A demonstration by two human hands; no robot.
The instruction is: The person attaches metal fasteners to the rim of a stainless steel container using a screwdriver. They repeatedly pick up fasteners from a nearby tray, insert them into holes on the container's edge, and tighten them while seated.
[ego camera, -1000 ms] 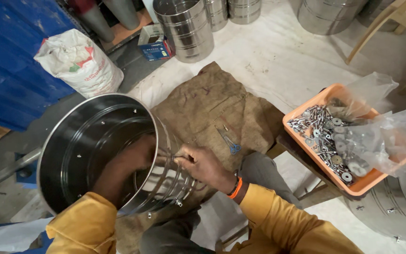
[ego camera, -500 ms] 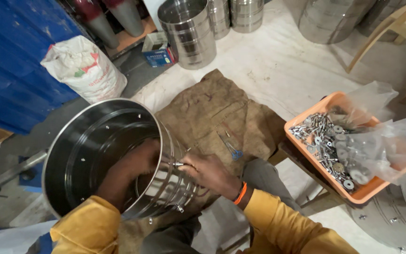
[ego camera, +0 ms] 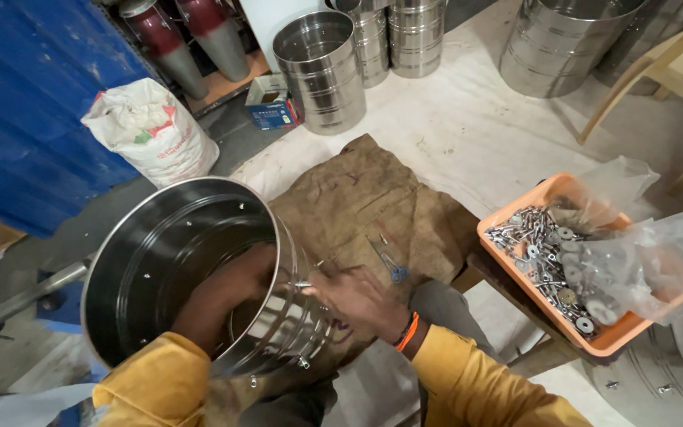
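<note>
A large steel drum lies tilted in my lap, its open mouth toward me. My left hand reaches inside it and presses against the inner wall; what its fingers hold is hidden. My right hand rests on the ribbed outside of the drum and pinches a small metal bolt that pokes through the wall. An orange band sits on that wrist. Small blue-handled pliers lie on the brown burlap cloth just beyond my right hand.
An orange tray of bolts and washers, partly covered by a clear plastic bag, stands at the right. Steel drums stand at the back. A white sack leans by a blue wall at the left; a wooden chair leg shows top right.
The view has shifted slightly. My right hand stays on the drum's outer wall at the bolt, and my left arm has stayed inside the drum.
</note>
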